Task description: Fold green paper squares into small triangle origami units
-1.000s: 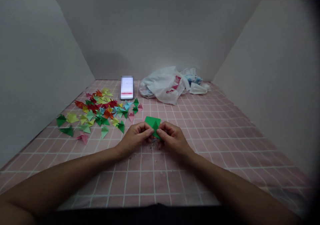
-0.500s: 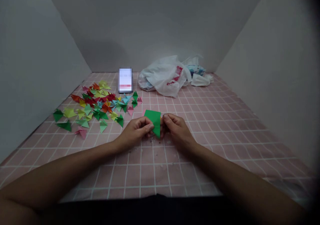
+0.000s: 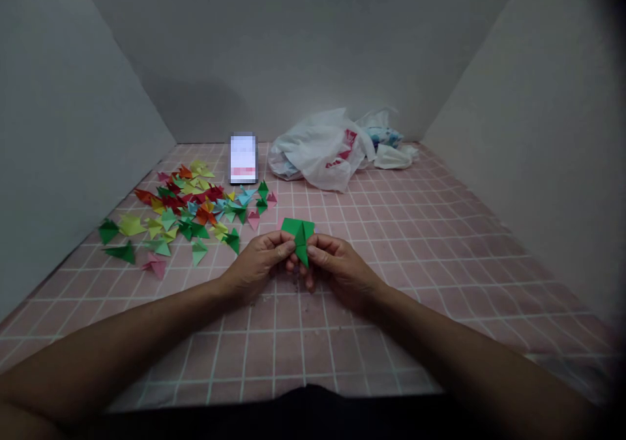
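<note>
A partly folded green origami paper is held above the table, its narrow point facing down toward me. My left hand pinches its left edge between thumb and fingers. On the other side, my right hand grips the paper with thumb and fingers closed near its lower right edge. Behind the green sheet, a sliver of pink paper shows at the left; the rest of it is hidden.
Many folded paper cranes in several colours lie spread at the left. A phone with a lit screen stands behind them. White plastic bags sit against the back wall. A pink checked cloth covers the table.
My right hand has moved left and now grips the green paper, whose right side has folded in toward the middle. My left hand keeps its pinch.
</note>
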A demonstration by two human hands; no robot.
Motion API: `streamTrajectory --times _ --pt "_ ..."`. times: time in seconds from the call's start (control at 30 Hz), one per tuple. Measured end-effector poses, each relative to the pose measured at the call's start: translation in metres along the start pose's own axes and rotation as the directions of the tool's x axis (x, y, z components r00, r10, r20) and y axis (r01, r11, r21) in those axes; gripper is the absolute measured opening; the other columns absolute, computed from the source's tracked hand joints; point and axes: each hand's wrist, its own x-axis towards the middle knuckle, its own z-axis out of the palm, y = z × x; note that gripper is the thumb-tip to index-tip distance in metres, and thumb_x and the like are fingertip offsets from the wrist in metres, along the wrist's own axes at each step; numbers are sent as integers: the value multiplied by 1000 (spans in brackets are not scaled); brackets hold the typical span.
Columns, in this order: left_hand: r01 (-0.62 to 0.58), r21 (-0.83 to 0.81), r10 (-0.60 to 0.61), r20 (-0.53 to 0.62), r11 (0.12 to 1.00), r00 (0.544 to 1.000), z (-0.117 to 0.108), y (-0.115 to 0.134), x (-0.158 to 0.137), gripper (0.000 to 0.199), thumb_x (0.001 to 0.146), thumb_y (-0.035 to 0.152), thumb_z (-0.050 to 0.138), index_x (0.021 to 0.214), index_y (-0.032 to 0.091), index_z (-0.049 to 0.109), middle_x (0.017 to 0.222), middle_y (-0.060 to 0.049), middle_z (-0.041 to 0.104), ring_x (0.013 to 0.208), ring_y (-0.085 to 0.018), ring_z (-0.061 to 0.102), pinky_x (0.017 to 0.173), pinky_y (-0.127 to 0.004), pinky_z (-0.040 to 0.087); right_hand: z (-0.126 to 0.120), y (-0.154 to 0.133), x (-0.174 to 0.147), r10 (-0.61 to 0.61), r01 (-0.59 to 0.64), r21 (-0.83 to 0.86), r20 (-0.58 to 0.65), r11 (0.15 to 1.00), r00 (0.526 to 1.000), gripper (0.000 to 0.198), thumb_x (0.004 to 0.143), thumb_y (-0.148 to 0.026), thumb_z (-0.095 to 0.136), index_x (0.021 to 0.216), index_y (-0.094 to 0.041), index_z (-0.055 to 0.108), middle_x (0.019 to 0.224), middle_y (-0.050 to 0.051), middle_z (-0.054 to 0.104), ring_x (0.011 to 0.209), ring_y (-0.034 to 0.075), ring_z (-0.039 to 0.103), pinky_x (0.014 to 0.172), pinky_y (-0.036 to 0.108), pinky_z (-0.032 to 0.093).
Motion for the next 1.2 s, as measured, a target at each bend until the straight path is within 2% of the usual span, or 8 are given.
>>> streamTrajectory --times 0.27,0.63,0.9,1.2 --pt "19 -33 -19 1 999 1000 1 -1 0 32 73 37 84 77 15 62 60 2 60 54 -9 54 56 -22 41 0 2 0 37 -40 65 43 997 998 27 88 -44 69 82 -18 65 79 3 69 53 9 59 49 22 48" --pt "29 -16 -29 13 999 999 1 1 -1 33 72 38 84 75 14 61 59 3 60 54 -8 54 56 -21 41 2 -2 -3 33 -35 30 46 999 998 24 87 -42 69 82 -18 64 77 3 68 54 10 58 51 23 48" --pt "-55 50 54 21 997 998 -2 -2 0 31 79 40 80 79 15 61 59 4 60 54 -10 55 57 -23 42 -1 5 0 25 -28 51 73 998 997 27 89 -43 69 87 -16 65 74 2 68 53 10 60 51 21 51" --pt "43 -3 -43 31 999 999 -1 -2 -1 34 77 40 82 77 14 59 61 4 59 54 -8 54 57 -21 43 0 4 -1 26 -29 46 73 999 997 24 89 -38 72 86 -16 66 75 1 69 55 9 61 53 21 50"
